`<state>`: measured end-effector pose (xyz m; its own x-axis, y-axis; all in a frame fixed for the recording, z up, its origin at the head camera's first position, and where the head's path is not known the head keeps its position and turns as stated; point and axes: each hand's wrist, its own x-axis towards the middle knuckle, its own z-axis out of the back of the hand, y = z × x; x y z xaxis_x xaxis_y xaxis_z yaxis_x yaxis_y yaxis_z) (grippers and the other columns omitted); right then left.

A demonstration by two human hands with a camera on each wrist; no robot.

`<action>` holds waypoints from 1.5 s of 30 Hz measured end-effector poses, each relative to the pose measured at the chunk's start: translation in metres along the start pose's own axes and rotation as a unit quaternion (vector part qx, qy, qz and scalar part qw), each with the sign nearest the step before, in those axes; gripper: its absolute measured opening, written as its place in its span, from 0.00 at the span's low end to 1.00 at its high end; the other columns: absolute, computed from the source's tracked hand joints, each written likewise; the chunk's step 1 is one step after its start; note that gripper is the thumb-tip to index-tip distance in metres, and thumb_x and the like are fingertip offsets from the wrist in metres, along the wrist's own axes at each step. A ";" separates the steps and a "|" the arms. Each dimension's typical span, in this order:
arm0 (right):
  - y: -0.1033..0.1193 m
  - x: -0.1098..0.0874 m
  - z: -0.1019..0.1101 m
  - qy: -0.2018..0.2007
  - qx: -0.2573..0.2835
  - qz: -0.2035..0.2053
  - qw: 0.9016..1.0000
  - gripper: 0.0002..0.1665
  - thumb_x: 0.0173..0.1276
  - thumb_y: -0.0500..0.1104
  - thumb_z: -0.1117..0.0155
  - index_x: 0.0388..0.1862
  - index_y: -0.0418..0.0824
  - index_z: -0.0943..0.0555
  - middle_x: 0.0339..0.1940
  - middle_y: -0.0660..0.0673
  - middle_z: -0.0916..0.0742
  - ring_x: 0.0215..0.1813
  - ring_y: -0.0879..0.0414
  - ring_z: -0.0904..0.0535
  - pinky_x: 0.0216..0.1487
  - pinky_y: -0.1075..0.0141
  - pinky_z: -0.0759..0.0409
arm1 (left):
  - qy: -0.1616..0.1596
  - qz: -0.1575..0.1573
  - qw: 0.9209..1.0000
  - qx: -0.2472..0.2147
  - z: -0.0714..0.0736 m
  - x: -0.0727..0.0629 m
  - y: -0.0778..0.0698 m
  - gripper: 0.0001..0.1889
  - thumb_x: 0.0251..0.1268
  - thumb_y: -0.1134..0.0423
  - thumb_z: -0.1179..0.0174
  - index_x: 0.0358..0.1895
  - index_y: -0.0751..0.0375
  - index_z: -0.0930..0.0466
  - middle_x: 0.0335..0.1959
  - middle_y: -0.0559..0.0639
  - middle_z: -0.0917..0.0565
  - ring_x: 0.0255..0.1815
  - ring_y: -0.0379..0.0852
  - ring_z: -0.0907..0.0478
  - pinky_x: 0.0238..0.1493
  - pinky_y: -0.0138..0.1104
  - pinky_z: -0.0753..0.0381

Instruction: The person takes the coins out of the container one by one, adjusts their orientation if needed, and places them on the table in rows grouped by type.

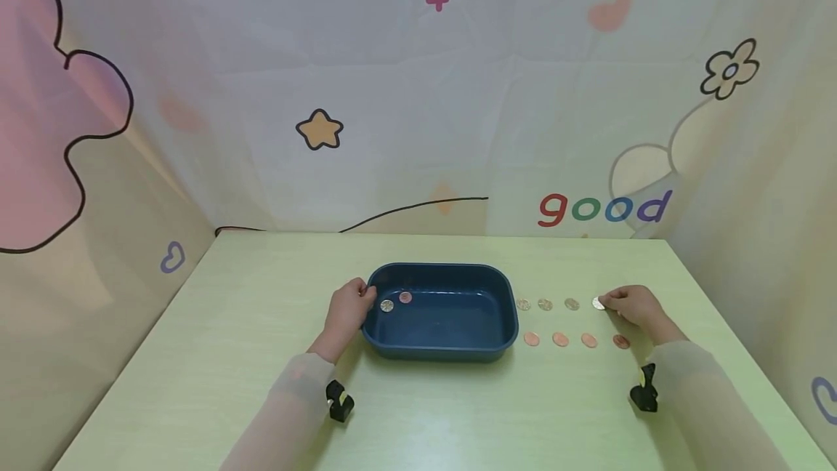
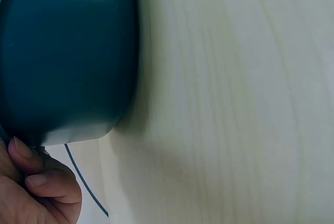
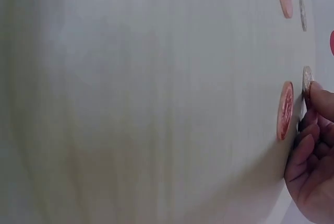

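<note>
A dark blue rectangular tray [image 1: 439, 353] stands on the table, with a silver coin [image 1: 387, 306] and a copper coin [image 1: 405, 297] lying inside at its left end. My left hand [image 1: 347, 313] grips the tray's left rim, its fingers [image 2: 55, 185] curled there in the left wrist view. To the right, my right hand [image 1: 633, 307] pinches a silver coin [image 3: 307, 80] at the right end of the back row; thumb and fingertips partly cover it. A copper coin [image 3: 285, 110] lies just in front of that hand.
Right of the tray, several silver coins [image 1: 546, 304] form a back row and several copper coins [image 1: 560, 339] a front row. The leftmost ones lie close to the tray wall. A printed cloth [image 1: 392, 93] hangs behind the pale wooden table [image 1: 196, 355] and along its sides.
</note>
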<state>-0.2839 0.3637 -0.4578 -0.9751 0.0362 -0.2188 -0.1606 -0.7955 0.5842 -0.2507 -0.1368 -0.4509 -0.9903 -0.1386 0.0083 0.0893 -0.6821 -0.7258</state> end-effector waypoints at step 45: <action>0.239 0.011 -0.005 0.309 -0.101 0.216 0.921 0.24 0.76 0.47 0.38 0.64 0.35 0.22 0.52 0.40 0.13 0.49 0.52 0.17 0.57 0.55 0.17 | 0.016 0.000 1.000 -0.005 0.000 0.002 0.000 0.15 0.73 0.61 0.47 0.26 0.58 0.35 0.23 0.48 0.32 0.27 0.45 0.31 0.27 0.31 0.38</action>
<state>-0.3320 0.1710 -0.3248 -0.6582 -0.6117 -0.4389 0.3145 -0.7531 0.5779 -0.2531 -0.1369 -0.4512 -0.9932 -0.1153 -0.0124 0.0875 -0.6745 -0.7330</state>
